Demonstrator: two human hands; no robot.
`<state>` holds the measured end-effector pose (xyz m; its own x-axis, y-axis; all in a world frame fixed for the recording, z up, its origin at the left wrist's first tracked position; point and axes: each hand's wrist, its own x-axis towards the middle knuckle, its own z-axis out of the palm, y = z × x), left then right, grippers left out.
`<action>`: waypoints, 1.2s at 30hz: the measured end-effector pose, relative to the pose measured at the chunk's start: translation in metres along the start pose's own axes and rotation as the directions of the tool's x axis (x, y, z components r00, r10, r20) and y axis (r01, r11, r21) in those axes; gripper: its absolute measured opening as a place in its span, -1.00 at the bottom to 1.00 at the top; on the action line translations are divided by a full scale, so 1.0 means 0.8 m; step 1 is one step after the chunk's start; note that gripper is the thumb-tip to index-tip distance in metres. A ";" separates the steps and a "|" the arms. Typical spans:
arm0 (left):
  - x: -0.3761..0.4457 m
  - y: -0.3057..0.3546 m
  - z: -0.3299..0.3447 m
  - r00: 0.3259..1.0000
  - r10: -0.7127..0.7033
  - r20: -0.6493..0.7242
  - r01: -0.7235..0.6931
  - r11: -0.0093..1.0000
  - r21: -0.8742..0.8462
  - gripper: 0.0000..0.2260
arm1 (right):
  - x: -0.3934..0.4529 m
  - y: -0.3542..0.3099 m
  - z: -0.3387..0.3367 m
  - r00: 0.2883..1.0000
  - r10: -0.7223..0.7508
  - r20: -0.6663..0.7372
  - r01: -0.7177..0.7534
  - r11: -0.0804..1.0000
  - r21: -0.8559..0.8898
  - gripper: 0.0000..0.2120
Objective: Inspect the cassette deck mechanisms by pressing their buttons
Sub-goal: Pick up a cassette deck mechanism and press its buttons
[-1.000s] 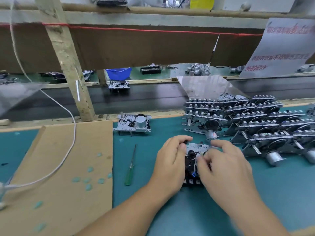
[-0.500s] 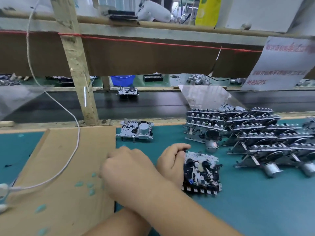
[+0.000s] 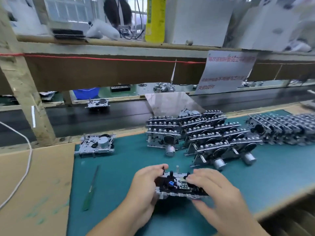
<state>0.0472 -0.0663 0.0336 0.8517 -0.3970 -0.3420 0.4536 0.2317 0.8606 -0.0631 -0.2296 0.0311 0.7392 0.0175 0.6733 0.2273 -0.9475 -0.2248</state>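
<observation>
Teal mat under a wooden shelf. Cassette deck mechanism near front edge, now lifted and tilted up. Right hand has returned from the left side, fingers spread over the top, blurred. Left hand grips its left end. Stacked mechanisms behind; green screwdriver lies left.

A green-handled screwdriver lay on a teal mat covering the table, just beside a sheet of brown cardboard to its left. A white cable trailed across the cardboard. Behind the table ran a dark conveyor belt. A paper notice with red writing hung from a wooden beam above, and a blue bin stood beyond the belt.
</observation>
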 end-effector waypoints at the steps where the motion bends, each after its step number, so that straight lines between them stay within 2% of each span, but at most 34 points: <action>1: -0.005 -0.006 0.017 0.998 -0.025 0.051 0.025 1.000 0.006 -0.77 | -0.007 0.008 -0.013 0.997 -0.006 -0.080 0.005 1.000 -0.014 -0.72; 3: -0.008 -0.012 0.050 0.982 -0.014 0.190 0.008 0.999 0.032 -0.79 | -0.024 0.023 -0.046 0.982 0.061 -0.180 -0.061 0.998 0.007 -0.78; 5: 0.001 -0.015 0.074 0.951 0.103 0.290 -0.150 0.978 0.145 -0.75 | -0.038 0.037 -0.088 0.944 0.201 -0.261 -0.190 0.979 0.068 -0.74; 6: 0.011 -0.018 0.081 0.944 0.202 0.261 -0.261 0.941 0.214 -0.71 | -0.044 0.047 -0.111 0.909 0.279 -0.310 -0.265 0.960 0.086 -0.73; 8: 0.039 -0.023 0.082 0.908 0.407 0.100 -0.415 0.841 0.347 -0.67 | -0.050 0.076 -0.153 0.798 0.429 -0.423 -0.427 0.898 0.105 -0.73; 9: 0.053 -0.025 0.080 0.886 0.464 0.015 -0.428 0.803 0.415 -0.68 | -0.049 0.097 -0.171 0.730 0.491 -0.476 -0.501 0.858 0.117 -0.71; 11: 0.077 -0.030 0.073 0.862 0.492 -0.125 -0.371 0.778 0.507 -0.69 | -0.039 0.143 -0.192 0.624 0.584 -0.520 -0.615 0.777 0.135 -0.70; 13: 0.090 -0.033 0.075 0.841 0.520 -0.152 -0.348 0.734 0.583 -0.66 | -0.017 0.192 -0.197 0.587 0.639 -0.498 -0.688 0.717 0.110 -0.75; 16: 0.092 -0.036 0.079 0.833 0.544 -0.099 -0.323 0.625 0.711 -0.63 | 0.024 0.259 -0.177 0.601 0.683 -0.415 -0.748 0.663 0.009 -0.74; 19: 0.091 -0.035 0.075 0.822 0.558 -0.114 -0.317 0.615 0.722 -0.62 | 0.064 0.309 -0.142 0.606 0.737 -0.298 -0.788 0.609 -0.095 -0.60; 22: 0.091 -0.033 0.077 0.825 0.555 -0.105 -0.320 0.613 0.723 -0.63 | 0.087 0.343 -0.108 0.562 0.805 -0.191 -0.827 0.541 -0.153 -0.48; 24: 0.092 -0.033 0.077 0.826 0.554 -0.106 -0.319 0.614 0.722 -0.63 | 0.094 0.356 -0.091 0.538 0.823 -0.182 -0.843 0.521 -0.135 -0.43; 27: 0.098 -0.035 0.076 0.826 0.551 -0.118 -0.311 0.621 0.720 -0.61 | 0.104 0.365 -0.069 0.533 0.829 -0.171 -0.846 0.527 -0.082 -0.37; 31: 0.103 -0.038 0.073 0.821 0.560 -0.114 -0.319 0.615 0.721 -0.60 | 0.104 0.365 -0.050 0.539 0.835 -0.112 -0.842 0.532 -0.089 -0.39; 36: 0.107 -0.042 0.067 0.820 0.564 -0.098 -0.349 0.628 0.696 -0.61 | 0.071 0.346 -0.087 0.602 0.794 -0.086 -0.799 0.599 -0.060 -0.54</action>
<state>0.0908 -0.1556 -0.0046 0.9798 -0.1081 0.1681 -0.1951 -0.3336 0.9223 -0.0027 -0.5133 0.0562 0.5707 -0.7694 0.2869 -0.4925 -0.6003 -0.6301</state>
